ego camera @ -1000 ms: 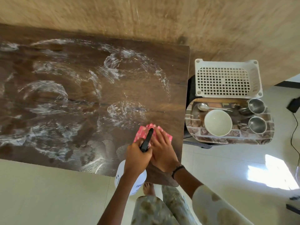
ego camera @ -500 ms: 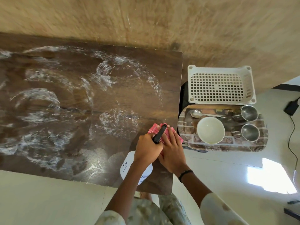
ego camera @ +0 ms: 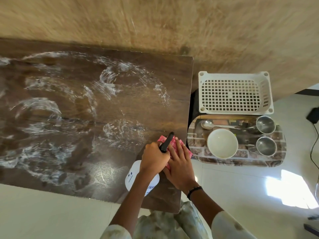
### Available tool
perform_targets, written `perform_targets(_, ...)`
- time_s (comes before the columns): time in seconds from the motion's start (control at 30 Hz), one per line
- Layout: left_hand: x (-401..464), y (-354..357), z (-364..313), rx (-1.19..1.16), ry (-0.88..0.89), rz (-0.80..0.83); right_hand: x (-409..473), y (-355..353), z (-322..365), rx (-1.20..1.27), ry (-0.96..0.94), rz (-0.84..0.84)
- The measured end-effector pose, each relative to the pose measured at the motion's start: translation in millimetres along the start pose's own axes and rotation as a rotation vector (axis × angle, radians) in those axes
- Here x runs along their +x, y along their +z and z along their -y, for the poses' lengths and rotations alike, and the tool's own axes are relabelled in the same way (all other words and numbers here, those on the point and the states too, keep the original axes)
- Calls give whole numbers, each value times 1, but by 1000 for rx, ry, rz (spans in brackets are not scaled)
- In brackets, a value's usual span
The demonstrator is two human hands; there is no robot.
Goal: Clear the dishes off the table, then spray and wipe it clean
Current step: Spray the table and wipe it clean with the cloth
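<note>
The dark wooden table (ego camera: 72,107) is streaked with white foam smears across most of its top. My left hand (ego camera: 154,158) grips a white spray bottle (ego camera: 133,178) by its black trigger head, held just above the table's near right part. My right hand (ego camera: 180,167) lies flat with straight fingers on a pink cloth (ego camera: 172,141), pressing it against the table close to the right edge. Most of the cloth is hidden under my two hands.
Right of the table stands a patterned tray (ego camera: 241,161) holding a white bowl (ego camera: 222,143), a spoon (ego camera: 209,125) and two steel cups (ego camera: 265,125). A white perforated basket (ego camera: 234,92) sits behind it. A black cable (ego camera: 313,145) runs over the pale floor at far right.
My right hand has slid the pink cloth rightward, up to the table's right edge. My left hand with the spray bottle has moved along beside it.
</note>
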State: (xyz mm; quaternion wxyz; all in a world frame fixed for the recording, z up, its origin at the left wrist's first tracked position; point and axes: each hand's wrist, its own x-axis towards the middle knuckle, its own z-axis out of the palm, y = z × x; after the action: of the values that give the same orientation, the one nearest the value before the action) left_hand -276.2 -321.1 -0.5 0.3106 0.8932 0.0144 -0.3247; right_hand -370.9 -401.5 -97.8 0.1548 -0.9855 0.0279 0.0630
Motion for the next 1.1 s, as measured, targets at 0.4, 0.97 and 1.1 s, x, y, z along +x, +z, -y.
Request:
perform_targets(0.4, 15, 7, -10, 30, 46, 39, 0, 1, 0, 2, 7, -85)
perform_targets(0.97, 26, -31, 28, -154, -6, -73, 91, -28, -60, -124, 65, 18)
perform_targets(1.1, 29, -38, 39, -222, 10, -123, 135, -23, -34, -95, 122, -11)
